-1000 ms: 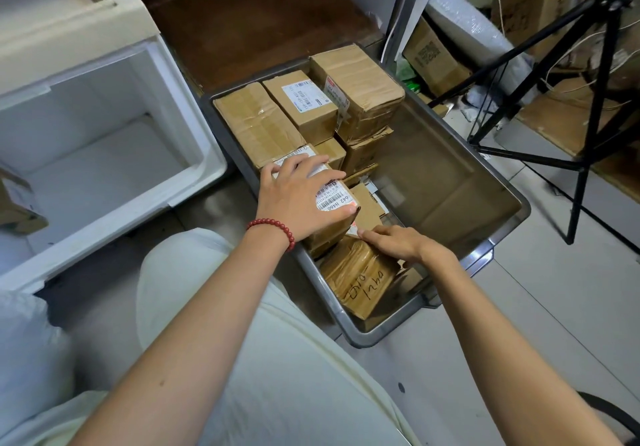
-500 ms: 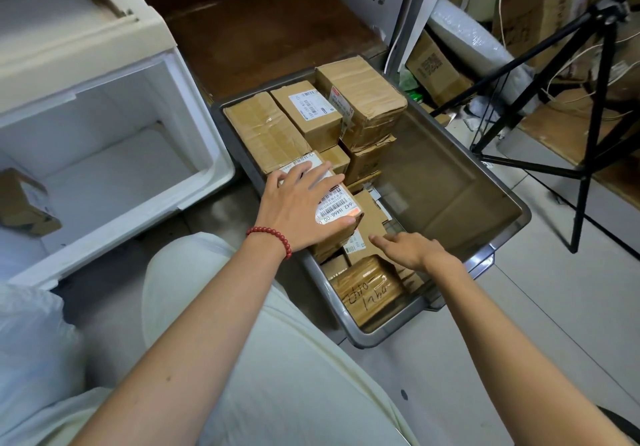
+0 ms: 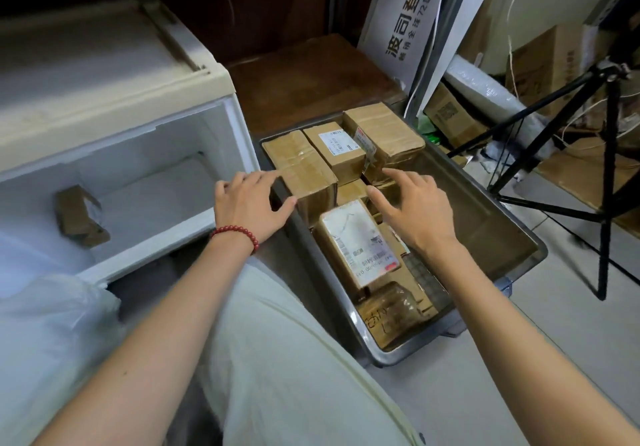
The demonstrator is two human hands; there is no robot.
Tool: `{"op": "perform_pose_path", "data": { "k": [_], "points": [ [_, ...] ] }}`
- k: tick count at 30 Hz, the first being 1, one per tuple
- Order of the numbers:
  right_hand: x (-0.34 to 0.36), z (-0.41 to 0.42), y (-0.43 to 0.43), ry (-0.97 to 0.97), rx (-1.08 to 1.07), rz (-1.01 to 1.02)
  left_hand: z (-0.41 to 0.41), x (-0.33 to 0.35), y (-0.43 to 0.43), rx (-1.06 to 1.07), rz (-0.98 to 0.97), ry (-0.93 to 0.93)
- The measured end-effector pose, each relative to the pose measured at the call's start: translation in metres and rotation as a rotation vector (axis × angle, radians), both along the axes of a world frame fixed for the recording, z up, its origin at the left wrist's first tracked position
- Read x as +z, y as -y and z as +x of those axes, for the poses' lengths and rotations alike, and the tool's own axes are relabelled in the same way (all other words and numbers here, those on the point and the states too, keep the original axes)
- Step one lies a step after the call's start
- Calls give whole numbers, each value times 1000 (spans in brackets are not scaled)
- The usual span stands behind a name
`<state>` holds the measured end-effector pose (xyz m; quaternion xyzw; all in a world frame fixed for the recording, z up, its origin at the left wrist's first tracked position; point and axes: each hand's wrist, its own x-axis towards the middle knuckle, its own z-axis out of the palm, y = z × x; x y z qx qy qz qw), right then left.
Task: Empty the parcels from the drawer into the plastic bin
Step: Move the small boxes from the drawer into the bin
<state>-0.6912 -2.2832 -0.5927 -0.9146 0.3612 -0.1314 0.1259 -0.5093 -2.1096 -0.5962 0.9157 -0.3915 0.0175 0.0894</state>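
head | left hand (image 3: 247,203) hung loose-fingered, empty, at the bin (image 3: 391,360) rim by a taped parcel (image 3: 304,171) | right hand (image 3: 412,210) was spread, empty, above the parcels (image 3: 356,241), probably to square them | these sat tight, leaving room at the right | one parcel (image 3: 81,218) lay in the drawer (image 3: 156,196)

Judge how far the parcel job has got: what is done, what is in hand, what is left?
Done: many parcels sit stacked in the bin. In hand: nothing held; the left hand touches a taped parcel at the bin's edge, the right hand hovers open above the stack. Left: a lone parcel lies in the drawer.
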Motion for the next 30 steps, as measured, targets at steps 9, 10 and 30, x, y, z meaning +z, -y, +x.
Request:
{"op": "perform_pose_path", "data": {
  "k": [9, 10, 30],
  "points": [
    [25, 112, -103, 60, 394, 21, 42, 17, -138, 359, 38, 44],
    [25, 122, -117, 70, 435, 30, 45, 18, -152, 388, 45, 45],
    [-45, 238, -202, -131, 586, 139, 104, -31, -228, 595, -19, -128]
  ]
}}
